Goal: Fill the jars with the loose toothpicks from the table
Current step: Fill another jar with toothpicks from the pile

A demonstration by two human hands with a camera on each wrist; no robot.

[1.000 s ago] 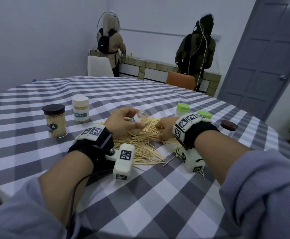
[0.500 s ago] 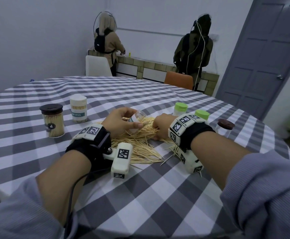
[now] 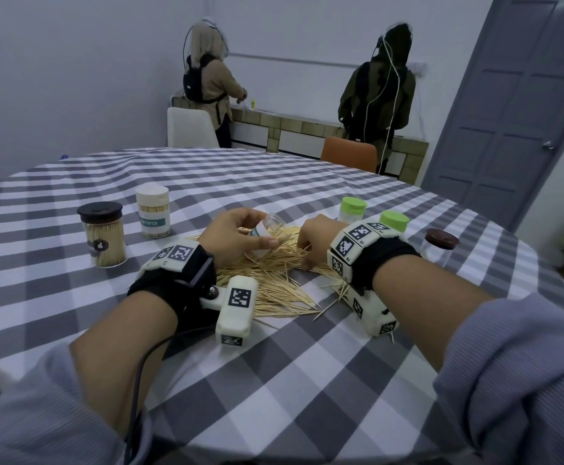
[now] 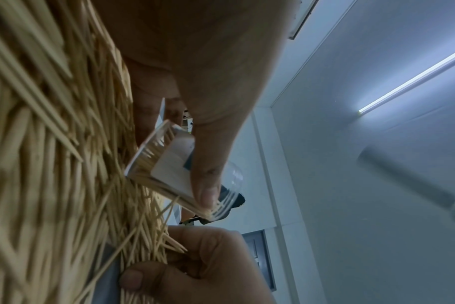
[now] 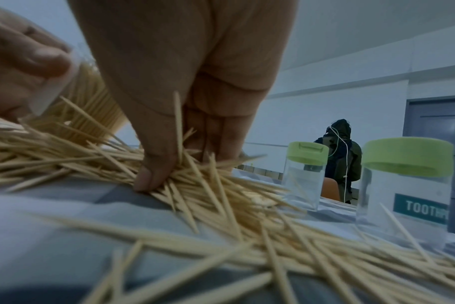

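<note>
While the left hand (image 3: 237,236) grips a tilted clear plastic jar (image 4: 179,170), the right hand (image 5: 185,115) pinches loose wooden toothpicks (image 3: 273,283); tipping further could spill them.

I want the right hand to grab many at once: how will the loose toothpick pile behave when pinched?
Probably messily: the toothpick pile lies criss-crossed, so the right hand may lift a splayed bundle. The sticks look thin, stiff and light, so some will likely slip out.

Wooden toothpicks (image 3: 273,280) – clear glossy plastic jar (image 3: 265,231).
</note>
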